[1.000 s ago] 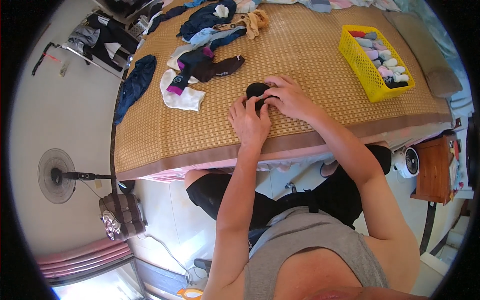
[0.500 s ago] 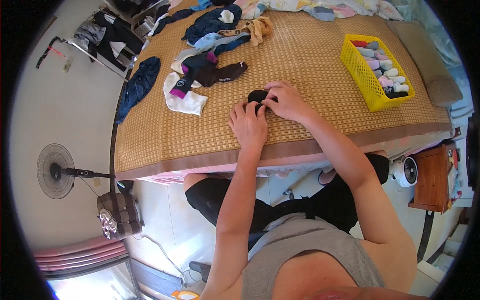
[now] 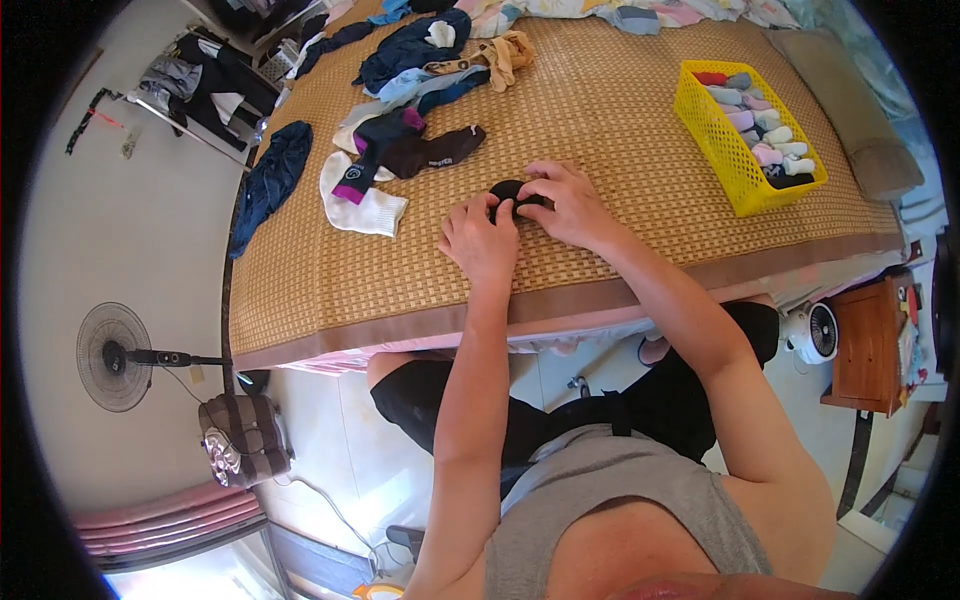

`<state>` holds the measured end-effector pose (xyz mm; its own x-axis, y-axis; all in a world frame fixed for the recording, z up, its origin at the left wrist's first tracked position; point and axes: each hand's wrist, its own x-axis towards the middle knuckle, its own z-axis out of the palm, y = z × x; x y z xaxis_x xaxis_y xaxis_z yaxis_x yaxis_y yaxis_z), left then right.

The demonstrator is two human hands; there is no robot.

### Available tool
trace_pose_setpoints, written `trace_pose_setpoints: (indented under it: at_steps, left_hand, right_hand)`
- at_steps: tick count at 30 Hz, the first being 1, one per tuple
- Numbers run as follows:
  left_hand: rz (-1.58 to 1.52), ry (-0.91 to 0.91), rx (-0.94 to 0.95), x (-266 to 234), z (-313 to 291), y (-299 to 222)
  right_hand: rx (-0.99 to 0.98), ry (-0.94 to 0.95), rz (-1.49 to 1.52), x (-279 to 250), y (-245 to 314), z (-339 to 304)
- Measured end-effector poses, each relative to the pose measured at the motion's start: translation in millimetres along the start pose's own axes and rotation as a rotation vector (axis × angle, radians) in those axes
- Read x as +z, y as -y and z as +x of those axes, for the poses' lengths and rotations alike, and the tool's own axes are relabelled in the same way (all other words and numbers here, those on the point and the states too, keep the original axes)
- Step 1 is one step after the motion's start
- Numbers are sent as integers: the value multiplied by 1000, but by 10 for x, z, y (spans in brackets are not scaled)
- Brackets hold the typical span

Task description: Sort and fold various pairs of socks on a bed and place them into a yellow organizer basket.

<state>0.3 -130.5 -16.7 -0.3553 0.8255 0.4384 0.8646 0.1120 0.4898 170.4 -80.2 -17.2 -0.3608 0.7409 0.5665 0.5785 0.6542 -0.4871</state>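
Observation:
On the woven mat both hands work at a small, dark, bunched black sock. My left hand grips its near side with bent fingers. From the right, my right hand pinches the same sock, thumb and forefinger close to the left fingertips. Fingers cover much of it. Beyond my left hand lie a dark brown sock, a dark sock with purple ends and a white sock, loosely overlapping.
A yellow basket with several rolled socks stands to the right, near a brown pillow. Dark blue clothing lies at the mat's left edge, and more clothes are heaped farther back. A standing fan is at the left.
The view has shifted slightly. My left fingers have moved along the black sock's near side, and the sock looks more covered by my hands. Both hands still hold it.

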Motion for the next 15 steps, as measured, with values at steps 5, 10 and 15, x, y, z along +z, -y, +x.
trace_pose_setpoints:
  at_steps: [5, 10, 15]
  left_hand:
    - [-122, -141, 158, 46, -60, 127]
    - [-86, -57, 290, -22, -69, 163]
    - [-18, -21, 249, -26, -22, 144]
  right_hand:
    - [26, 32, -55, 45, -16, 63]
    - [87, 101, -83, 63, -35, 115]
    - [69, -5, 70, 45, -24, 69]
